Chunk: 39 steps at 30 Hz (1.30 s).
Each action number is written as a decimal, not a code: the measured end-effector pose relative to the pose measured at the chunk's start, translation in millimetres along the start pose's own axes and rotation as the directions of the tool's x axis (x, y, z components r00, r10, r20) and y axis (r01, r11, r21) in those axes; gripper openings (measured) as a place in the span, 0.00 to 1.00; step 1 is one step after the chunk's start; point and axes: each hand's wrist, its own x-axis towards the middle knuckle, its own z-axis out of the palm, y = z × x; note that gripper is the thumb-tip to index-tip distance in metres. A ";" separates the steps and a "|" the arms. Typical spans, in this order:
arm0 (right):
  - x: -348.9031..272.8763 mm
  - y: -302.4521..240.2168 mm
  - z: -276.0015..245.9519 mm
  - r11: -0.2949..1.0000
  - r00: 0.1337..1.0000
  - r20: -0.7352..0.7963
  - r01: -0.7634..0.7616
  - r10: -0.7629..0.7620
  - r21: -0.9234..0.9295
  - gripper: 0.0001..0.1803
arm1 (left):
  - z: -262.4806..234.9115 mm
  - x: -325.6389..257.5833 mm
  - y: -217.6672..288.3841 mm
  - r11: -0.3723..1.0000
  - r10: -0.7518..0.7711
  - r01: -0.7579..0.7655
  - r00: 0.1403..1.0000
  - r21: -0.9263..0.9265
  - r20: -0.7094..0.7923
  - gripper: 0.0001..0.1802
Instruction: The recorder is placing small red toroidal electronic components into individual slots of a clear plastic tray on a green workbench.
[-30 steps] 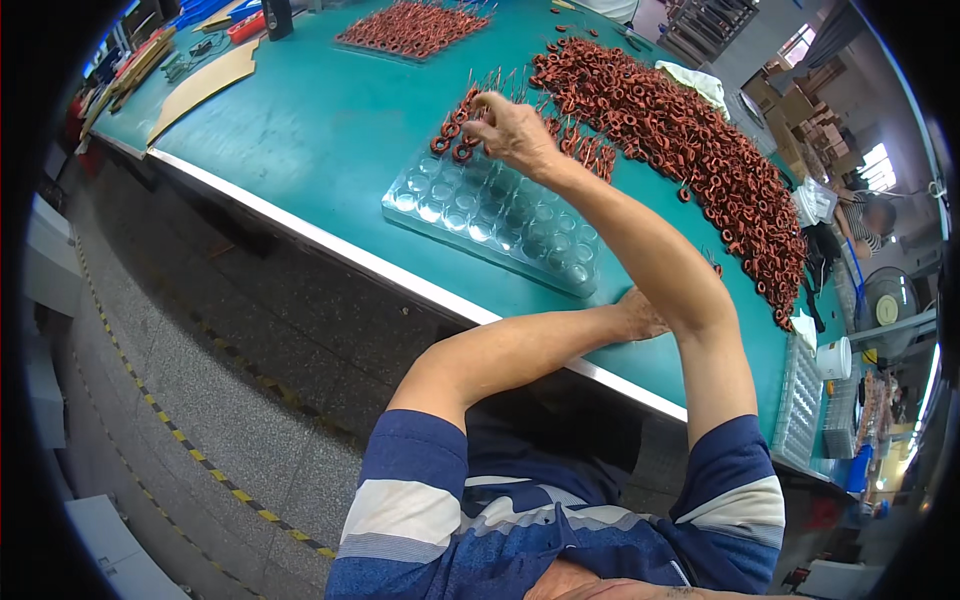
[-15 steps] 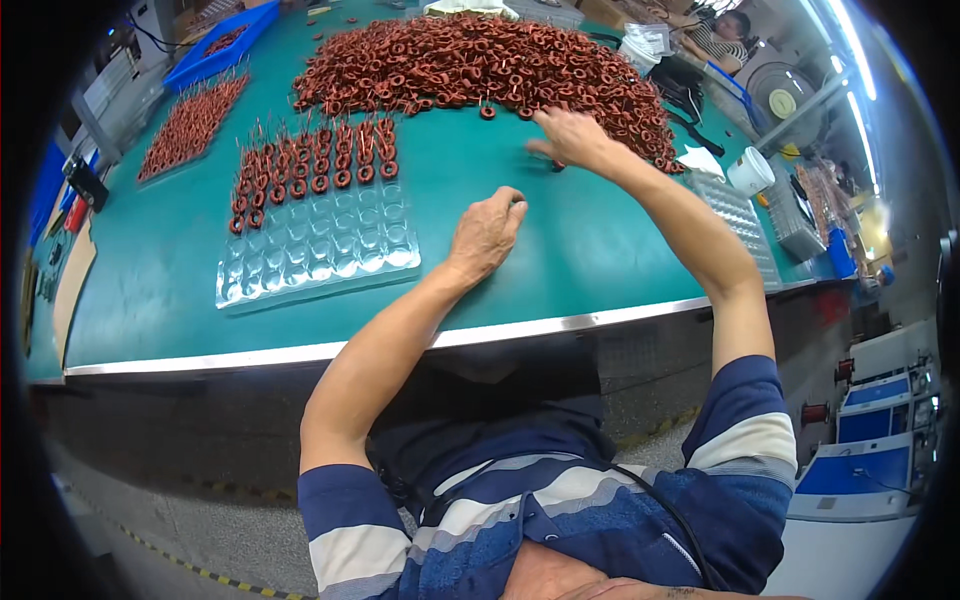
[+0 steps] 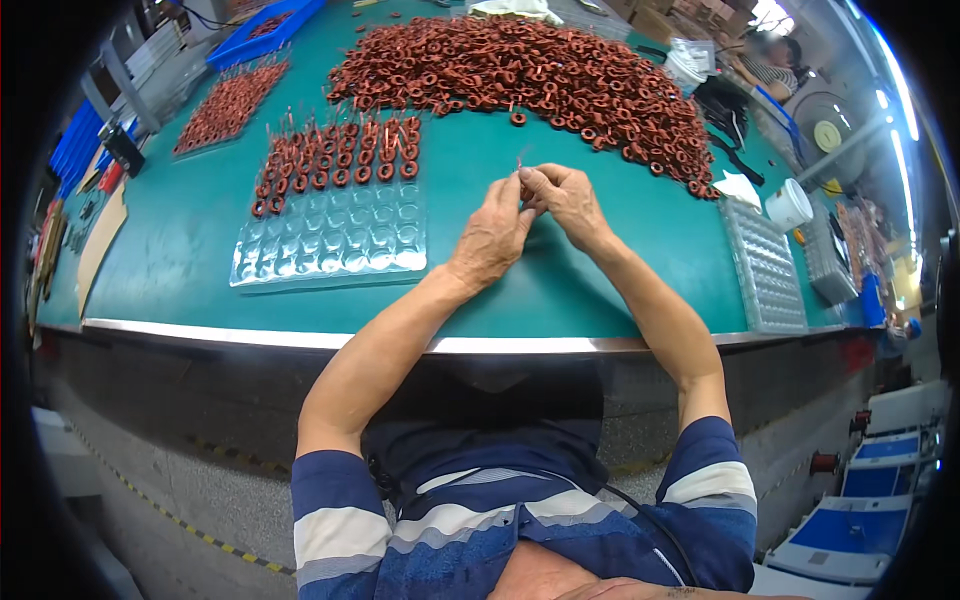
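Note:
My left hand [image 3: 492,232] and my right hand [image 3: 568,205] meet above the green table, fingertips pinched together. Between them is a small copper-red ring coil; its thin wire leads [image 3: 521,160] poke up past the fingers, and its body is mostly hidden. To the left lies a clear plastic tray [image 3: 330,240] with round pockets. Ring coils [image 3: 342,160] fill its far rows, leads pointing up, while the near rows of pockets hold nothing. Beyond my hands spreads a large heap of loose ring coils [image 3: 520,70], with one coil [image 3: 518,119] lying at its near edge.
A filled coil tray [image 3: 232,108] and a blue bin [image 3: 262,35] stand at the far left. On the right are stacked clear trays [image 3: 765,270], a white cup [image 3: 789,204] and a white bucket [image 3: 686,66]. Another person [image 3: 772,70] sits at the back right.
My right hand has drawn back from the near edge of the heap to my left hand, and both now pinch a coil. The view has shifted slightly.

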 end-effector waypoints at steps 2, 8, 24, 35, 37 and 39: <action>-2.4 6.1 12.9 0.993 0.994 -0.003 0.107 -0.107 -0.049 0.21 | 2.0 -1.1 -7.1 0.995 0.090 -0.087 0.994 0.042 -0.059 0.23; -11.1 -0.3 -0.7 0.980 0.971 -0.207 0.082 -0.119 -0.179 0.22 | -11.7 10.0 4.7 0.911 -0.245 0.246 0.968 -0.331 0.047 0.18; -14.1 -1.0 -1.9 0.844 0.977 -0.024 -0.169 0.211 0.509 0.13 | -26.6 13.1 8.8 0.872 -0.138 0.198 0.977 -0.447 0.163 0.13; -14.2 -6.2 4.0 0.880 0.992 0.052 -0.129 0.118 0.456 0.16 | -30.2 11.0 14.4 0.902 -0.145 0.192 0.978 -0.386 0.148 0.16; -9.3 -0.4 7.0 0.896 0.993 0.023 -0.112 0.114 0.429 0.14 | -36.4 10.6 12.8 0.836 -0.236 0.315 0.945 -0.448 0.224 0.15; -9.4 0.5 -0.4 0.916 0.993 -0.016 -0.102 0.117 0.387 0.12 | -38.6 10.9 18.0 0.805 -0.253 0.354 0.931 -0.477 0.263 0.14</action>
